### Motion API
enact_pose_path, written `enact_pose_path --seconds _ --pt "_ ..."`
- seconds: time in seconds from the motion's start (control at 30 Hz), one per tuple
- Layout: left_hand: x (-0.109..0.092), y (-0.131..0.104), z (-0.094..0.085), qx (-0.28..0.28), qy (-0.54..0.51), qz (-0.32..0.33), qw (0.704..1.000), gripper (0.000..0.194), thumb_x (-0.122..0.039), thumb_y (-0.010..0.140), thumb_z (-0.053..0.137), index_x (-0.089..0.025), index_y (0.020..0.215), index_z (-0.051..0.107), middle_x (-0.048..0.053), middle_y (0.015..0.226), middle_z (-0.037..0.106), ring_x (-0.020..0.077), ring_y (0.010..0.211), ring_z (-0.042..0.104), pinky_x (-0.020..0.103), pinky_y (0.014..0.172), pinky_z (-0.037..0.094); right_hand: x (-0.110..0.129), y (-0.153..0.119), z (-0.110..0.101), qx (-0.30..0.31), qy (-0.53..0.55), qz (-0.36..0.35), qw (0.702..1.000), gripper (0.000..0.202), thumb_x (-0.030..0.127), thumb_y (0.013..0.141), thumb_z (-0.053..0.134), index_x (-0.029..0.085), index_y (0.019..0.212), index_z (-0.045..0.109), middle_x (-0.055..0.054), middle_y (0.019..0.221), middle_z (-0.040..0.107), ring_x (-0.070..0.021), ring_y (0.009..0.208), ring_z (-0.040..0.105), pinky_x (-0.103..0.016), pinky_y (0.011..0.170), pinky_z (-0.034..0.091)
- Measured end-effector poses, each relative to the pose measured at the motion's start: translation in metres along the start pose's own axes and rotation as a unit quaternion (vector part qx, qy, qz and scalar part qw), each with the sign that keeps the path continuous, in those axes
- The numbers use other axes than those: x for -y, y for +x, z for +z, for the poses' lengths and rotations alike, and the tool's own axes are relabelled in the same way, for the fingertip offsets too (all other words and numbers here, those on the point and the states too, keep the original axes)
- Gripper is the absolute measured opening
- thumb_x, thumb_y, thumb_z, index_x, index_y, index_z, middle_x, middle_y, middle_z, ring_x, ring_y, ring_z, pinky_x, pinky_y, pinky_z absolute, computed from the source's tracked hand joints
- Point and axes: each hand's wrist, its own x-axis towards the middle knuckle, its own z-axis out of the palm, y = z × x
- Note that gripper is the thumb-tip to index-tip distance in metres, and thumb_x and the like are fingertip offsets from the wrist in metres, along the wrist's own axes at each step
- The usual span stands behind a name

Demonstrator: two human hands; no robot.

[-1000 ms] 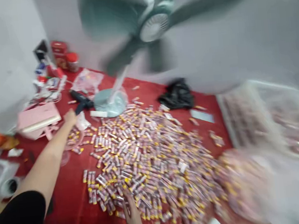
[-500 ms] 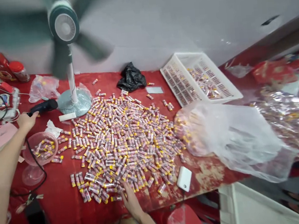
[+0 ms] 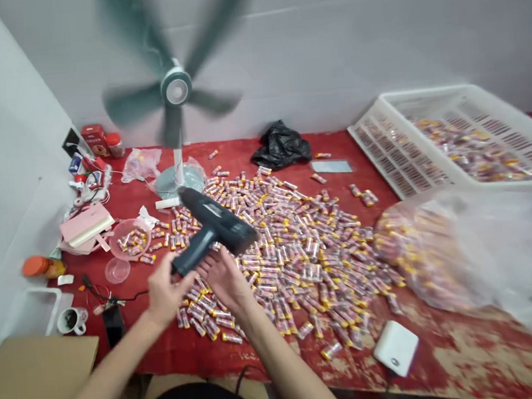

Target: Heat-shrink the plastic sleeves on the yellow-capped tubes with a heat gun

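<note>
A black heat gun [image 3: 216, 220] hangs above the pile, its nozzle to the upper left and its vented rear end to the right. My left hand [image 3: 165, 287] is closed around the lower end of its handle. Just under the gun's body is my right hand [image 3: 224, 279], palm up with fingers stretched out; whether they touch the gun I cannot tell. Below both hands spreads a large heap of small clear tubes [image 3: 294, 253] with yellow ends and pinkish contents.
A spinning fan [image 3: 176, 90] stands behind the heap. To the left are a pink basket [image 3: 145, 252], a mug [image 3: 73, 320], a phone [image 3: 114, 326] and a cardboard box [image 3: 38, 378]. At right stand a white crate [image 3: 398, 161], a filled plastic bag [image 3: 427, 259] and a white power bank [image 3: 396, 348].
The heat gun has come from the far left to over the heap in my left hand. My right hand has lifted off the tubes to beneath it. The view has turned left.
</note>
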Motion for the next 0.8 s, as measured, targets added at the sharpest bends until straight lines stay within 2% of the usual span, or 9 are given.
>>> enact_pose_path --seconds 0.07,0.13,0.2,0.27,0.33,0.4,0.5,0.67,0.8 --pt "-0.020 -0.042 0.036 0.018 -0.020 0.032 0.999 0.047 -0.056 0.092 0.066 -0.023 0.124 0.059 0.009 0.108 0.074 0.0250 0.093 0.072 0.035 0.082 0.057 0.015 -0.022 -0.005 -0.021 0.010 0.009 1.000 0.048 0.057 0.073 0.086 0.024 0.103 0.068 -0.004 0.105 0.071 -0.0241 0.106 0.069 -0.043 0.098 0.057" --pt "-0.035 -0.071 0.067 0.025 -0.029 0.051 0.998 0.051 -0.058 0.093 0.064 -0.022 0.129 0.057 0.013 0.117 0.074 0.0289 0.105 0.073 0.040 0.090 0.058 0.027 -0.048 -0.021 -0.054 0.015 0.002 0.998 0.042 0.043 0.071 0.090 0.025 0.102 0.067 0.001 0.096 0.068 -0.0182 0.092 0.069 -0.039 0.096 0.058" --pt "-0.047 -0.090 0.090 0.033 -0.036 0.060 0.997 0.054 -0.059 0.093 0.063 -0.022 0.133 0.056 0.014 0.120 0.073 0.0303 0.111 0.072 0.043 0.095 0.058 0.038 -0.072 -0.040 -0.073 0.020 -0.011 0.997 0.042 0.035 0.069 0.091 0.026 0.101 0.066 0.004 0.092 0.065 -0.0132 0.082 0.065 -0.036 0.095 0.058" --pt "-0.060 -0.102 0.106 0.040 -0.044 0.076 0.995 0.055 -0.059 0.094 0.062 -0.022 0.135 0.055 0.015 0.122 0.073 0.0304 0.113 0.072 0.044 0.098 0.058 0.049 -0.091 -0.056 -0.077 0.021 -0.023 0.997 0.044 0.032 0.066 0.092 0.027 0.101 0.066 0.005 0.092 0.064 -0.0113 0.078 0.062 -0.035 0.095 0.058" --pt "-0.073 -0.109 0.116 0.044 -0.055 0.103 0.992 0.057 -0.058 0.095 0.062 -0.020 0.136 0.054 0.016 0.124 0.072 0.0303 0.114 0.071 0.044 0.099 0.058 0.061 -0.107 -0.067 -0.075 0.024 -0.035 0.996 0.045 0.037 0.064 0.094 0.027 0.099 0.066 0.005 0.091 0.063 -0.0117 0.078 0.061 -0.036 0.094 0.058" --pt "-0.087 -0.115 0.123 0.043 -0.066 0.117 0.990 0.058 -0.058 0.094 0.063 -0.019 0.137 0.053 0.017 0.125 0.071 0.0303 0.116 0.071 0.044 0.100 0.058 0.073 -0.120 -0.075 -0.060 0.012 -0.048 0.997 0.043 0.047 0.068 0.091 0.028 0.097 0.066 0.003 0.091 0.063 -0.0137 0.081 0.061 -0.038 0.094 0.058" --pt "-0.102 -0.125 0.131 0.044 -0.078 0.092 0.992 0.058 -0.058 0.092 0.067 -0.021 0.135 0.055 0.016 0.127 0.071 0.0303 0.117 0.070 0.043 0.101 0.057 0.088 -0.134 -0.083 -0.035 -0.030 -0.050 0.998 0.041 0.056 0.073 0.086 0.026 0.093 0.066 0.000 0.089 0.062 -0.0169 0.085 0.063 -0.040 0.094 0.058" --pt "-0.109 -0.146 0.147 0.047 -0.110 0.023 0.993 0.056 -0.054 0.090 0.070 -0.023 0.134 0.055 0.014 0.130 0.069 0.0299 0.120 0.069 0.044 0.104 0.056 0.095 -0.143 -0.091 -0.050 -0.037 -0.028 0.998 0.044 0.041 0.064 0.094 0.025 0.093 0.066 0.002 0.090 0.064 -0.0147 0.081 0.064 -0.038 0.090 0.060" --pt "-0.101 -0.157 0.157 0.050 -0.117 -0.009 0.992 0.057 -0.049 0.090 0.072 -0.025 0.138 0.053 0.012 0.136 0.068 0.0285 0.122 0.068 0.042 0.104 0.055 0.090 -0.142 -0.094 -0.049 -0.076 -0.018 0.996 0.045 0.038 0.063 0.094 0.023 0.093 0.064 0.001 0.090 0.066 -0.0165 0.081 0.066 -0.037 0.083 0.061"
